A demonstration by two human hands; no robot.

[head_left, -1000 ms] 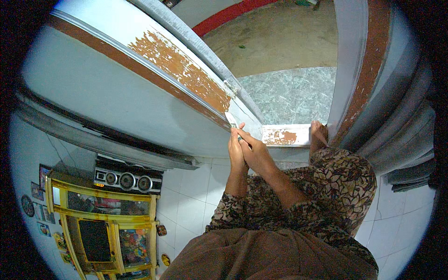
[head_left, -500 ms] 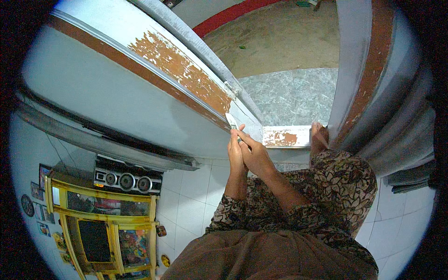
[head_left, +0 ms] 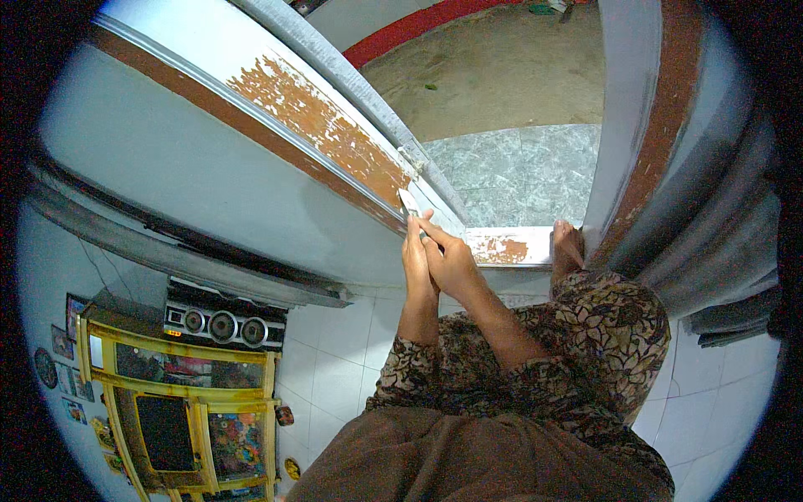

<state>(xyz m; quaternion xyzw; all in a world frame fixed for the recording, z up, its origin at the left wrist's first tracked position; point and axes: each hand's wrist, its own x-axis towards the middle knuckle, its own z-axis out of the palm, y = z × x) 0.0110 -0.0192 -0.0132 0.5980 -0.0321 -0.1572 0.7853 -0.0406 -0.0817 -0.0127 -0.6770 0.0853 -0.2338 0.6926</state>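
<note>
A small scraper (head_left: 407,202) with a pale blade sticks out past my fingertips. My left hand (head_left: 416,259) and my right hand (head_left: 454,265) are pressed together around its handle, which they mostly hide. The blade tip touches or nearly touches the white door frame (head_left: 431,201), at the lower end of a large patch (head_left: 335,125) where the white paint is stripped to orange-brown. Ragged white flecks remain within that patch. Beside my hands, the white sill (head_left: 539,244) has a smaller stripped patch.
My bare foot (head_left: 567,244) stands at the sill's right end. Grey marbled tiles (head_left: 510,167) lie beyond it. A grey curtain (head_left: 711,226) hangs at right. On the left are a yellow cabinet (head_left: 201,386) and a speaker unit (head_left: 224,324).
Both hands and the scraper have shifted slightly up and left along the frame. The whole view has also moved a little. My grip looks the same.
</note>
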